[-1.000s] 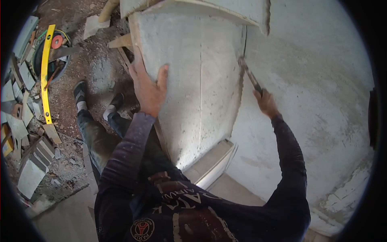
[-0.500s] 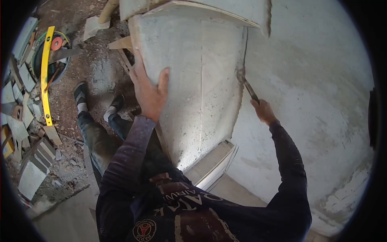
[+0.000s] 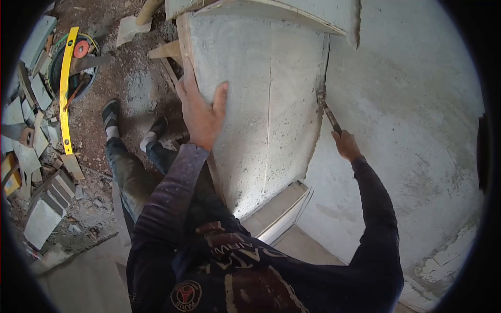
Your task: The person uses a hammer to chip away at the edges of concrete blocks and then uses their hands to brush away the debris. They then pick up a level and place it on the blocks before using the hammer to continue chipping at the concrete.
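My left hand (image 3: 203, 116) lies with its thumb spread on the left edge of a grey concrete step (image 3: 242, 109). My right hand (image 3: 347, 145) grips the handle of a hammer (image 3: 329, 113). The hammer's small head is right at the seam where the step meets the plastered wall (image 3: 399, 120). A thin line runs down the step's surface, and small crumbs are scattered over its lower half.
Above is a higher step (image 3: 308, 13); below, another step edge (image 3: 276, 211). On the dirt floor at left are a yellow spirit level (image 3: 64, 94) across a black bucket (image 3: 52, 78), a handsaw (image 3: 26, 136), and broken tile pieces (image 3: 44, 221).
The view has shifted slightly, so the surroundings sit a little farther right. The hammer head, blurred before, is sharper now at the seam. My left hand stays on the step's edge.
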A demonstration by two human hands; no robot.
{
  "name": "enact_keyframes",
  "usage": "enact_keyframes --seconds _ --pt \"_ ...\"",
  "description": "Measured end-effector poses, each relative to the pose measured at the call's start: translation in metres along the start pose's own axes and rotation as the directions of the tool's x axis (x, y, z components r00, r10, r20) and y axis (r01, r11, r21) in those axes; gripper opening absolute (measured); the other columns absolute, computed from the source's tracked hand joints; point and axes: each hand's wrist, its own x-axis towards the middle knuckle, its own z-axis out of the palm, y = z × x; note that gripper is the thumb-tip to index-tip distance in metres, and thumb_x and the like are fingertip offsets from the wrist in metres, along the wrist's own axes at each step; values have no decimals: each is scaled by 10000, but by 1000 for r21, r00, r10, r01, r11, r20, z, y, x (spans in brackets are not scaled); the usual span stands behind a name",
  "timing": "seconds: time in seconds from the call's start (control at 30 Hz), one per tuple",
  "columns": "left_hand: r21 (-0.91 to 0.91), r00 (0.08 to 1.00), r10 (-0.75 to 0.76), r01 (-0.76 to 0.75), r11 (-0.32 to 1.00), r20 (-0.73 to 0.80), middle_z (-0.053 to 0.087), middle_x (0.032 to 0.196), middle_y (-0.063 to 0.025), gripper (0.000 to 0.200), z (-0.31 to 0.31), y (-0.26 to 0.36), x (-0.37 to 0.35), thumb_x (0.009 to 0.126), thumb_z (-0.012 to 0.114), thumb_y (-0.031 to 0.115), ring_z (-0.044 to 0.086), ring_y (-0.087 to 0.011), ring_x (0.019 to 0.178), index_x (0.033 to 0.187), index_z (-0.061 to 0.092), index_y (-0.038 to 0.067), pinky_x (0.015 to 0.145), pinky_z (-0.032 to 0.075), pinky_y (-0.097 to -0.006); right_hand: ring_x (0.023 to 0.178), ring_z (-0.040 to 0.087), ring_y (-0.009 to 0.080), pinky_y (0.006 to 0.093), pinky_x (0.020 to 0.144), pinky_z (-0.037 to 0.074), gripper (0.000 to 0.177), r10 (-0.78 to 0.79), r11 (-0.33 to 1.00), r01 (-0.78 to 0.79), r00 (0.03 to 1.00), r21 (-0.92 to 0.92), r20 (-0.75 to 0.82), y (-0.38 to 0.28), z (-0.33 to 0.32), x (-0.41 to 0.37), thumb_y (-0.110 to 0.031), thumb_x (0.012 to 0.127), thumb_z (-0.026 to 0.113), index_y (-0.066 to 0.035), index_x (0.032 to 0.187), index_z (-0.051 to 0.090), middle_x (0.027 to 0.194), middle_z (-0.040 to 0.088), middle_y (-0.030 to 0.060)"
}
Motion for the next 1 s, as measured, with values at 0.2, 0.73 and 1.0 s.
enact_keyframes --seconds 0.2,0.73,1.0 --pt "-21 999 -44 44 999 27 364 1454 -292 859 4 5 -4 946 668 352 392 -412 1291 1532 193 -58 1099 318 -473 653 601 453 475 603 470 446 -135 829 304 923 469 -359 -88 -132 -45 -421 1011 540 24 975 561 694 617 224" --pt "-21 1000 6 -6 1000 -6 358 1463 -308 843 6 3 -3 942 670 337 382 -434 1331 1527 209 -58 1122 303 -484 514 581 392 440 530 477 465 -214 885 340 905 320 -368 -85 -139 -42 -451 995 575 4 907 535 602 591 144" --pt "12 999 6 -5 1000 -33 347 1480 -298 853 6 2 3 938 678 335 392 -414 1317 1529 204 -59 1124 299 -479 691 646 444 473 585 484 516 -255 961 275 883 -5 -395 26 -8 51 -448 985 583 59 1080 599 807 646 257"
